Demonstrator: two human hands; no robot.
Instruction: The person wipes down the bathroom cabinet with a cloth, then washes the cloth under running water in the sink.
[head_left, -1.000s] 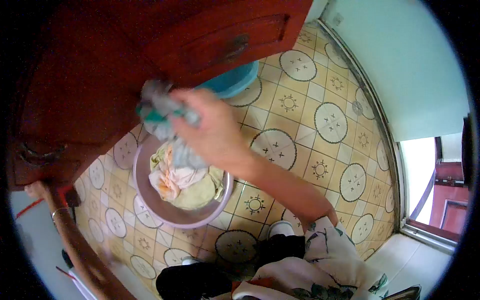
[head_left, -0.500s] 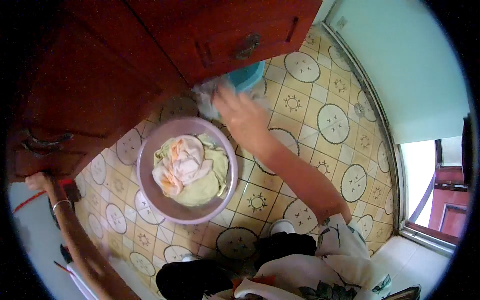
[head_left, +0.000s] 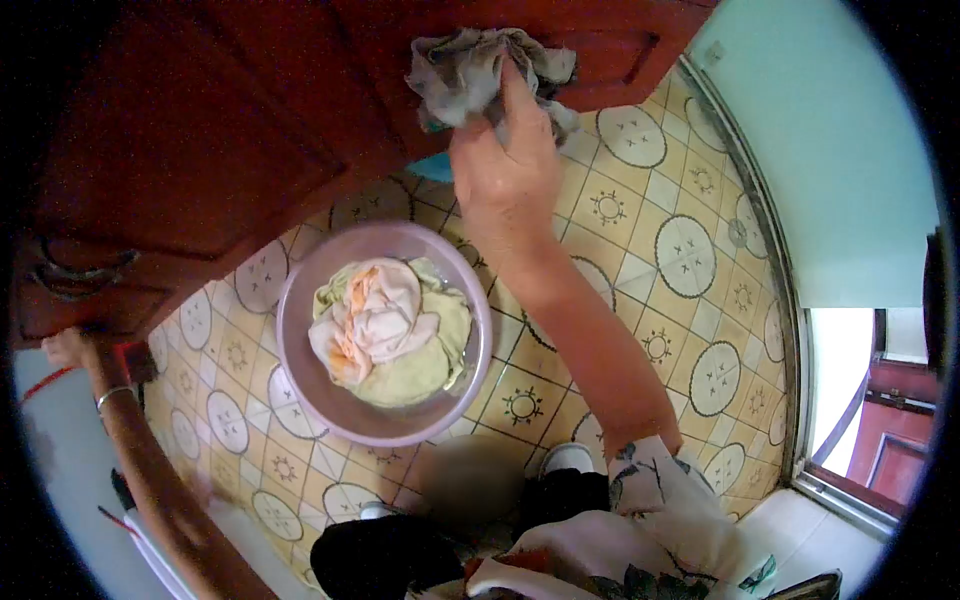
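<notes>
With my right hand (head_left: 507,180) I hold a crumpled grey rag (head_left: 460,75) against the front of a dark red wooden cabinet door (head_left: 350,80); the rag covers the spot where the right-hand handle was visible. At the far left, my left hand (head_left: 70,348) is closed at the lower edge of the cabinet, below a dark metal handle (head_left: 85,275); its fingertips are partly hidden. Below my right hand on the floor stands a pale purple basin (head_left: 300,375), holding a white and orange cloth (head_left: 385,305) and a pale green cloth (head_left: 415,375).
A blue container (head_left: 432,167) shows partly under the cabinet. The patterned tile floor (head_left: 610,208) runs to a door track beside a pale green panel (head_left: 820,150) on the right. My shoes (head_left: 568,458) are close to the basin.
My right hand has risen with the rag from near the blue container to the cabinet front. My left hand stays at the cabinet's lower edge. The view has shifted slightly.
</notes>
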